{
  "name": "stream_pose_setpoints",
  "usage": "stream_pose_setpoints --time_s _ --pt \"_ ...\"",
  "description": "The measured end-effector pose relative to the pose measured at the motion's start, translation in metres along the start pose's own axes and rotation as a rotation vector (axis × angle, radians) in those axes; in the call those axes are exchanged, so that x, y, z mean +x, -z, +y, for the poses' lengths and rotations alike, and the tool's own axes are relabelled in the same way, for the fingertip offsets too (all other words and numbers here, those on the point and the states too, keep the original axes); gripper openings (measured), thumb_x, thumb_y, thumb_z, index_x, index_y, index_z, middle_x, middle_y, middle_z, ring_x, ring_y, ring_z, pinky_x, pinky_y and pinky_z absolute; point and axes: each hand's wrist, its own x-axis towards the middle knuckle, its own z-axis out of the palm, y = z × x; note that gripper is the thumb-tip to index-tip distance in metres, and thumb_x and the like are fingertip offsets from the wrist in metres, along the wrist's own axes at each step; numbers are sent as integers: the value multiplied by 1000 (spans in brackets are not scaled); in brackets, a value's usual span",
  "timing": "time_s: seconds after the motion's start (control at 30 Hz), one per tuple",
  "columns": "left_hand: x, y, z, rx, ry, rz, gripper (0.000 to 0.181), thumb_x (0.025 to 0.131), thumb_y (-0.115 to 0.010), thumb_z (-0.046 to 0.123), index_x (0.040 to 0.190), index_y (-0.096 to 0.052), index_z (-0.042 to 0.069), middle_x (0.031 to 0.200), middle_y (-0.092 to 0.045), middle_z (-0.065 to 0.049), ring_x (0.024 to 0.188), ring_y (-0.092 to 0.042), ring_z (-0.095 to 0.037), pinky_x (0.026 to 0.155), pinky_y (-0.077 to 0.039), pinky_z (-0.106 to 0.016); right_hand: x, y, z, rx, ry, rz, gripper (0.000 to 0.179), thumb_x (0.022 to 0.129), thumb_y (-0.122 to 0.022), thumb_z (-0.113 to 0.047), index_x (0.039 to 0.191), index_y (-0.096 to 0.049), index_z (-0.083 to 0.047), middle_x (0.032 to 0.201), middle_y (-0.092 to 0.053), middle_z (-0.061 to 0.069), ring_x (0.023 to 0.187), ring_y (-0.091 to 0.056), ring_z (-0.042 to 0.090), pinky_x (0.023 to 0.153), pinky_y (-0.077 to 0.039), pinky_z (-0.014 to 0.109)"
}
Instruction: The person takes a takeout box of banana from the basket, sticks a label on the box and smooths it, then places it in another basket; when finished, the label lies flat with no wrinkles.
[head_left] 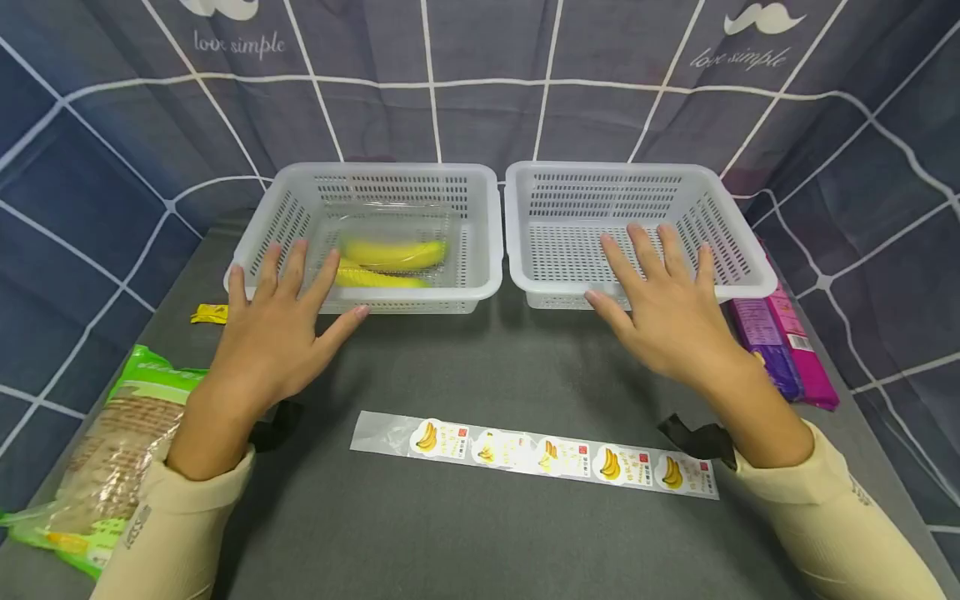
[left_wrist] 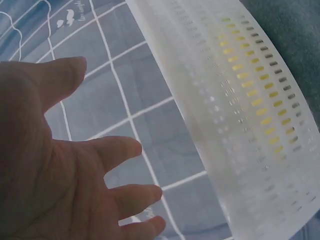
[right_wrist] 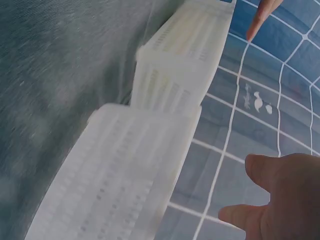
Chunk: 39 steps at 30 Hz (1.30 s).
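Fingers spread, my left hand (head_left: 273, 333) hovers by the front left corner of the left white basket (head_left: 491, 242), holding nothing. In that basket lies a clear plastic box (head_left: 390, 215) with yellow bananas (head_left: 393, 255) showing through it. My right hand (head_left: 671, 312) is likewise spread and holds nothing, overlapping the front rim of the right white basket (head_left: 577, 250) in the head view. Between the wrists, a strip of banana stickers (head_left: 504, 448) lies flat on the grey table. The left wrist view shows yellow through the slots of the basket wall (left_wrist: 255, 95).
At the left stand a green-edged bag of brown food (head_left: 123, 450) and a small yellow packet (head_left: 210, 313). Purple and pink packages (head_left: 787, 350) lie at the right, beside the right basket. A checked curtain (head_left: 487, 117) hangs behind and along both sides.
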Motion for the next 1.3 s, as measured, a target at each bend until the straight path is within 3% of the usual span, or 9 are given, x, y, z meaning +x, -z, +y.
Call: stream_pose_setpoints --time_s 0.23,0.37,0.5,0.63,0.77,0.83,0.93,1.07,1.3 --pt "6 0 -18 -21 23 32 84 102 -32 69 165 -19 14 166 -11 -27 152 -2 -50 112 10 -73 27 -2 -31 4 36 0 73 105 -26 -65 166 -17 -25 170 -12 14 155 2 40 115 9 70" --pt "8 3 -30 8 50 62 82 103 -33 67 165 -19 15 165 -17 -28 150 -10 -52 113 -2 -74 48 -3 -55 -6 84 13 71 106 -27 -63 165 -23 -24 168 -19 14 155 -5 40 117 4 68" --pt "10 6 -41 9 78 74 80 104 -34 65 165 -19 15 162 -21 -30 147 -18 -54 111 -14 -73 70 -5 -82 27 170 73 66 106 -39 -55 161 -35 -19 161 -35 16 152 -23 39 120 -10 62" --pt "12 1 -52 -32 166 48 87 102 -28 71 165 -14 13 162 -11 -35 142 -20 -59 106 -18 -76 91 -13 -107 196 232 105 59 105 -50 -44 154 -45 -13 151 -51 12 142 -43 32 118 -28 52" --pt "13 -5 -62 -78 314 2 99 95 -19 81 164 1 12 161 2 -39 137 -19 -65 103 -15 -79 110 -21 -129 375 185 42 57 105 -49 -42 155 -45 -15 153 -51 5 141 -46 26 114 -36 47" --pt "13 -7 -66 -83 361 -20 102 94 -16 83 164 6 11 158 -3 -42 133 -23 -66 104 -15 -79 118 -26 -138 392 157 19 59 105 -49 -43 156 -43 -14 151 -53 6 139 -49 27 110 -40 47" --pt "15 -10 -71 -79 382 -49 105 92 -15 84 163 9 9 149 -18 -46 125 -29 -68 101 -19 -79 130 -35 -149 344 106 -5 61 105 -48 -43 158 -38 -15 124 -69 12 115 -64 30 94 -51 47" --pt "15 -15 -77 -99 382 -45 107 92 -16 84 162 11 7 135 -27 -49 119 -32 -67 94 -25 -77 144 -43 -164 204 30 -63 66 105 -46 -48 160 -32 -15 100 -70 15 89 -66 31 69 -53 45" --pt "19 -19 -80 -152 362 -32 110 94 -19 82 160 10 -1 138 -22 -51 122 -28 -66 91 -26 -77 163 -52 -172 130 -63 -241 75 105 -34 -56 166 -13 -17 146 -55 16 106 -64 32 63 -53 41"
